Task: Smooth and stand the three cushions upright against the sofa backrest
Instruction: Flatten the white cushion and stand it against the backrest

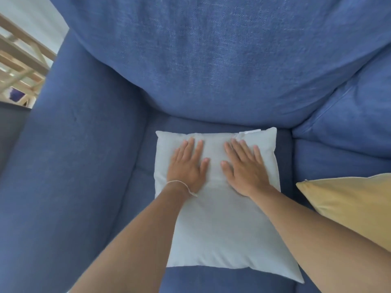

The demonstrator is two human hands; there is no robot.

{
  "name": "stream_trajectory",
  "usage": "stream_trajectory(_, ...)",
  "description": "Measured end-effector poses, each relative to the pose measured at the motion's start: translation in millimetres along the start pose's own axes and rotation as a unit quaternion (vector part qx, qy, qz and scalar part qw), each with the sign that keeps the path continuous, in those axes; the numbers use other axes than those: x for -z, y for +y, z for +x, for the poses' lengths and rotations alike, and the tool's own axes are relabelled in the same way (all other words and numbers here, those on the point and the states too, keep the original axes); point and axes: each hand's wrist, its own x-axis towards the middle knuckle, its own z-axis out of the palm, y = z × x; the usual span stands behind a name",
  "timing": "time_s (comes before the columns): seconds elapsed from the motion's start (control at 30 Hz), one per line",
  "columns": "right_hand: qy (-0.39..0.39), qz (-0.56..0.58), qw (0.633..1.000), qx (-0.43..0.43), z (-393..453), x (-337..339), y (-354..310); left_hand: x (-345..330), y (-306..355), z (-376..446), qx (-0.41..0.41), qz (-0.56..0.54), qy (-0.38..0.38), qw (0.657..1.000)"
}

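Cushion cover, pale grey (220, 225), lies flat on the sofa seat (135, 197), its far edge just short of the backrest (211, 60) and its near edge toward the person. Both palms press on its far half: the left hand (187, 166) and the right hand (245, 168) sit side by side, fingers spread and pointing at the backrest. Neither grip holds anything; both are wide and flat on the fabric, which looks like smoothing. To stand it up, I judge the near edge must swing up and back, hinging on the far edge, and both hands are equally near. A yellow cushion (351, 206) lies just beside it on the right, also not upright; a third is not in view.
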Motion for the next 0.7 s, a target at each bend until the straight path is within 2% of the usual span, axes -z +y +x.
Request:
stream_trajectory(0.13, 0.106, 0.055, 0.993, -0.005, 8, 11, -10, 8, -10, 5, 0.033, -0.024, 0.04, 0.998)
stream_trajectory(0.17, 0.107, 0.046, 0.993, -0.013, 7, 10, -2, 6, -16, 0, 0.039, -0.023, 0.036, 0.998)
stream_trajectory(0.23, 0.05, 0.03, 0.994, -0.09, 7, 3, 32, 2, -25, -8, 0.061, -0.01, -0.009, 0.998)
stream_trajectory(0.3, 0.016, 0.07, 0.985, -0.158, 5, 2, 58, 5, -28, -11, 0.088, -0.032, -0.036, 0.995)
stream_trajectory(0.43, 0.182, 0.106, 0.972, -0.109, -11, 15, 48, 24, -6, -24, 0.065, -0.055, 0.088, 0.993)
stream_trajectory(0.5, 0.238, 0.117, 0.963, -0.059, -43, 9, 32, 16, 5, -56, 0.048, -0.083, 0.111, 0.989)
stream_trajectory(0.53, 0.237, 0.103, 0.965, -0.031, -62, -7, 23, 5, 8, -73, 0.042, -0.093, 0.096, 0.99)
stream_trajectory(0.6, 0.173, 0.051, 0.984, -0.002, -91, -40, 14, -16, 10, -95, 0.04, -0.068, 0.043, 0.996)
stream_trajectory(0.63, 0.146, 0.039, 0.988, -0.012, -96, -49, 16, -23, 11, -101, 0.043, -0.056, 0.024, 0.997)
stream_trajectory(0.7, 0.15, 0.061, 0.986, -0.042, -98, -50, 15, -25, 17, -108, 0.057, -0.057, 0.039, 0.996)
